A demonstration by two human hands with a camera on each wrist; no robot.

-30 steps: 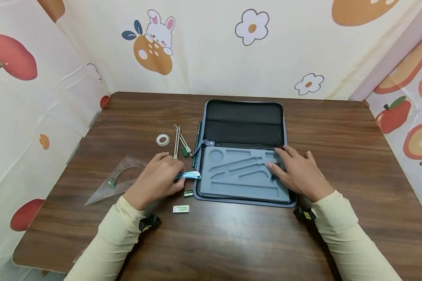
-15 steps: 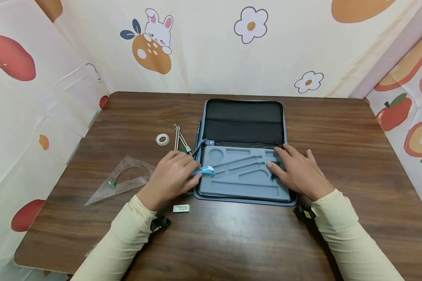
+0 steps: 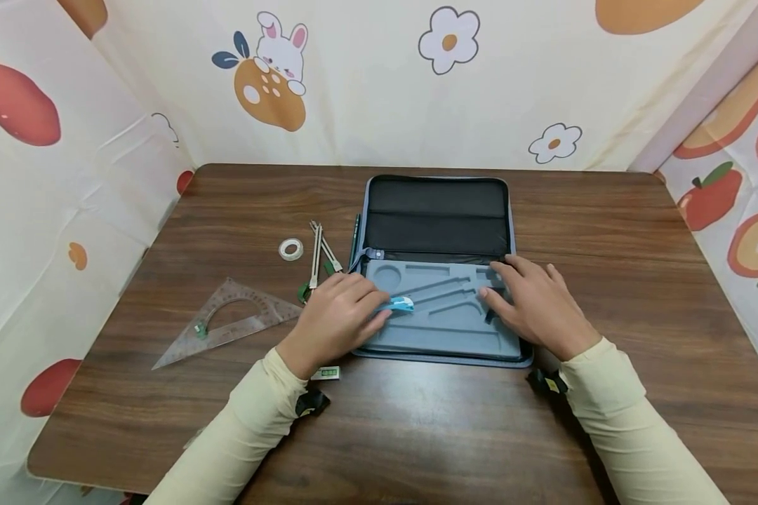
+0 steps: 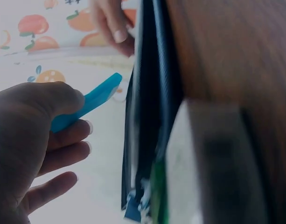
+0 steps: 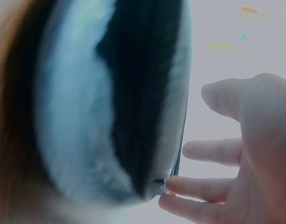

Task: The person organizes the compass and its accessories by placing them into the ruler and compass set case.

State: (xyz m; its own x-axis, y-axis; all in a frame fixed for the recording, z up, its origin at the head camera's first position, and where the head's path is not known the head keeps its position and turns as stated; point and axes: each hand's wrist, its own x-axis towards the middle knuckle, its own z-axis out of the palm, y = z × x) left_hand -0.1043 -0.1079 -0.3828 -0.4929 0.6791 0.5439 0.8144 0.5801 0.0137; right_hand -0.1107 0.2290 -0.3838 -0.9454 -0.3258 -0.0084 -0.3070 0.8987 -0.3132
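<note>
My left hand (image 3: 337, 319) pinches a slim light-blue piece (image 3: 399, 304) with a whitish patch near its tip. In the left wrist view this blue piece (image 4: 98, 98) sticks out between thumb and fingers and narrows toward its end. Hand and piece are over the left part of a grey-blue moulded tray (image 3: 445, 338), which has shaped hollows and lies in an opened zip case (image 3: 439, 203). My right hand (image 3: 540, 305) rests at the tray's right side with its fingers spread and relaxed. In the right wrist view, the right fingertips (image 5: 177, 184) come right at the case's edge.
Left of the case lie a compass (image 3: 316, 256), a white tape roll (image 3: 290, 249) and a clear set square (image 3: 227, 319). Beside my left wrist is a white eraser (image 3: 326, 374), partly covered. A dark green pencil-like stick (image 3: 355, 235) lies along the case.
My left hand has moved right with the blue piece, from beside the case to over the tray. The right hand has stayed in place.
</note>
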